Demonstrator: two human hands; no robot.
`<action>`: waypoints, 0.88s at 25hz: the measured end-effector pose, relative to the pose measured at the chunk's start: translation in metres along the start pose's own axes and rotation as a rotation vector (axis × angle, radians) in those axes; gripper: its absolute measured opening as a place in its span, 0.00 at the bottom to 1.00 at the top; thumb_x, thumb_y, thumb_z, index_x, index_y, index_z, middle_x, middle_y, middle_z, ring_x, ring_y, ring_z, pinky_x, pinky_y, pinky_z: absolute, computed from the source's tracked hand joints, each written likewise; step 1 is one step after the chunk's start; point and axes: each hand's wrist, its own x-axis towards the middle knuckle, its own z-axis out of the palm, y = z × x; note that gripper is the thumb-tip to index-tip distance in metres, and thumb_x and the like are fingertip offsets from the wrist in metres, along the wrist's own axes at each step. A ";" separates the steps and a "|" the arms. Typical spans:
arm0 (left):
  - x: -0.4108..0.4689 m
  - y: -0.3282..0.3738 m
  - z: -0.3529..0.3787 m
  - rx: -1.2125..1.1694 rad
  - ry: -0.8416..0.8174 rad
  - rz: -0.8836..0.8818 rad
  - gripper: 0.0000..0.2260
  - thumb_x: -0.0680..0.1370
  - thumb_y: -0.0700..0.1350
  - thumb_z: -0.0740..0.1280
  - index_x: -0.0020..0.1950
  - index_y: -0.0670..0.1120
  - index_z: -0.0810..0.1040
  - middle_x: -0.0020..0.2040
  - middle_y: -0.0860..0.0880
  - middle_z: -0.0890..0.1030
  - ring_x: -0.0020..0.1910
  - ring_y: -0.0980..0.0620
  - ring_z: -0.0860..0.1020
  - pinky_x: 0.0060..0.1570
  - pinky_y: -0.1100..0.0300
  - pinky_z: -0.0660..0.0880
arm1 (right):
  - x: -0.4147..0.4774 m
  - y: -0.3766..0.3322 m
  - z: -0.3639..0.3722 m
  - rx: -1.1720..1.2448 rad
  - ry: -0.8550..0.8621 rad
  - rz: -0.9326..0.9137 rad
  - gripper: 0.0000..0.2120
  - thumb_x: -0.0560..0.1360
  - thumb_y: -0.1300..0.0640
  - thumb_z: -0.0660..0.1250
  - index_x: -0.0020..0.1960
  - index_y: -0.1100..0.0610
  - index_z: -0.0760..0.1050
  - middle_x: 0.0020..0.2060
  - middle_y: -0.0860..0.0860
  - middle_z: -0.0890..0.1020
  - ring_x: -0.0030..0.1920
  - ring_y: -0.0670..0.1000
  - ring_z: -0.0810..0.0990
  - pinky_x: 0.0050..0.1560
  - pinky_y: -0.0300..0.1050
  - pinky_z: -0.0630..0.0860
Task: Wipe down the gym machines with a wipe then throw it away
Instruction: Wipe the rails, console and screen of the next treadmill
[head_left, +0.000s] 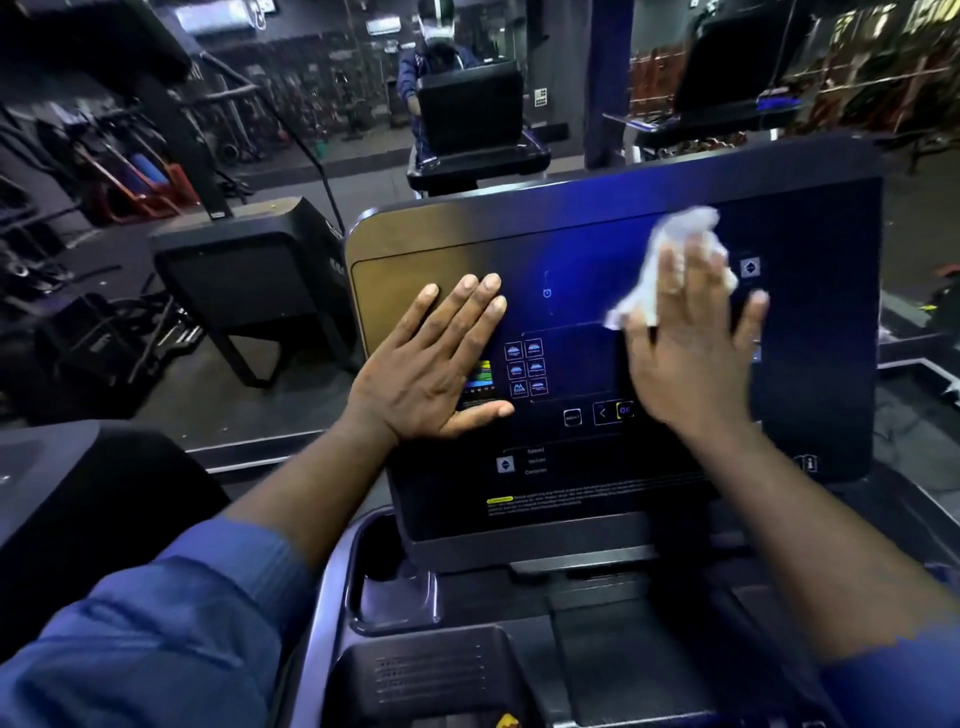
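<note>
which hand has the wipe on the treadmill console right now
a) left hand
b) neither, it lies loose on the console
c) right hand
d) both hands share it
c: the right hand presses the white wipe flat against the upper right of the console, while the left hand rests bare and flat on the console's left side.
</note>
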 end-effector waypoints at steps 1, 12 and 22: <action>-0.002 0.004 0.000 -0.001 -0.024 -0.006 0.47 0.81 0.74 0.55 0.86 0.40 0.52 0.86 0.41 0.51 0.85 0.43 0.50 0.82 0.40 0.55 | -0.021 0.021 0.002 0.017 -0.002 0.071 0.36 0.86 0.42 0.52 0.84 0.47 0.35 0.84 0.49 0.36 0.84 0.52 0.37 0.79 0.72 0.40; -0.066 0.129 0.005 -0.263 -0.083 -0.218 0.41 0.82 0.68 0.61 0.85 0.41 0.59 0.86 0.42 0.56 0.85 0.42 0.54 0.81 0.38 0.56 | -0.148 0.000 0.066 -0.161 -0.128 -0.673 0.30 0.85 0.42 0.55 0.85 0.41 0.49 0.84 0.42 0.51 0.84 0.48 0.52 0.82 0.58 0.46; -0.049 0.230 -0.045 -0.484 -0.271 -0.399 0.29 0.84 0.65 0.59 0.76 0.45 0.71 0.73 0.43 0.71 0.70 0.42 0.71 0.73 0.45 0.68 | -0.164 0.130 0.025 0.214 0.030 0.288 0.28 0.83 0.62 0.56 0.83 0.59 0.59 0.82 0.55 0.62 0.81 0.59 0.63 0.77 0.66 0.63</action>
